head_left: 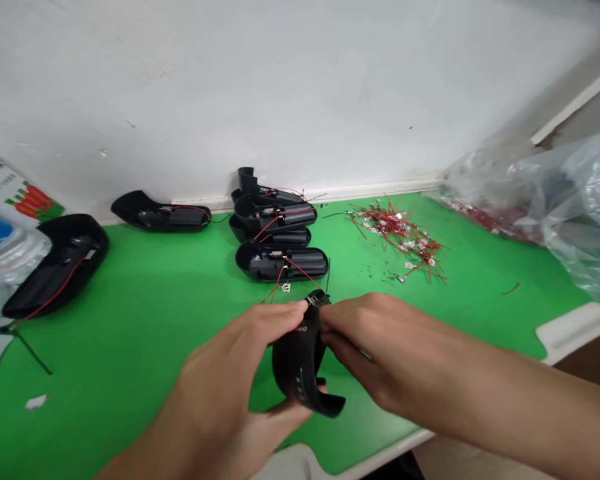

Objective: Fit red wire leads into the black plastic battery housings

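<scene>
My left hand point(240, 373) grips a curved black plastic housing point(297, 360), with the thumb along its upper edge and fingers underneath. Pale markings show on the housing's outer face. At its far end, my right hand point(365, 347) has its fingers closed against the electronic parts; whatever they pinch is hidden. Red wires and a small metal connector point(285, 287) lie just beyond it. Right behind stands a group of similar black housings, the nearest one point(283, 263) open side up, with a black cylinder and red wires inside.
A pile of red wires with small connectors point(397, 230) lies at the back right, near a clear plastic bag point(580, 193). Two more black housings point(163, 212) rest at the left, beside a plastic bottle point(10, 260). A white wall point(280, 87) bounds the green table point(145, 340).
</scene>
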Demonstrator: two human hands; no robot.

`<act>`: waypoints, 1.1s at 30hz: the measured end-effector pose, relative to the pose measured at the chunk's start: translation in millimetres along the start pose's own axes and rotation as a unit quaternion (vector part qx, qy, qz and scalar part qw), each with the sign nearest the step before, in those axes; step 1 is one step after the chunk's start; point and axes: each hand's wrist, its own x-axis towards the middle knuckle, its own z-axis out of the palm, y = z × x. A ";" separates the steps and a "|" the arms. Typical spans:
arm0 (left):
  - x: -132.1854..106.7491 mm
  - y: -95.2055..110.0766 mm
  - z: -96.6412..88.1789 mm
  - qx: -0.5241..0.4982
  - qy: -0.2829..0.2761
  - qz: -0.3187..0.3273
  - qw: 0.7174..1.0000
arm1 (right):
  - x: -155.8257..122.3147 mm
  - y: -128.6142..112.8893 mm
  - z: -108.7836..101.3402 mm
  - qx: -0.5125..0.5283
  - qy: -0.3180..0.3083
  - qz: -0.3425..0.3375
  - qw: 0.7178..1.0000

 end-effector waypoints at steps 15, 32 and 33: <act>11.5 -12.2 2.7 -0.037 0.021 0.001 0.999 | -3.4 33.9 -7.5 -0.249 0.026 -0.267 0.931; 4.4 -7.4 10.5 -0.058 0.051 -0.059 0.995 | -0.2 8.7 -15.2 -0.316 0.010 -0.275 0.908; 4.1 -6.5 9.8 -0.061 0.045 -0.067 0.995 | -0.9 6.9 -13.9 -0.329 0.018 -0.278 0.902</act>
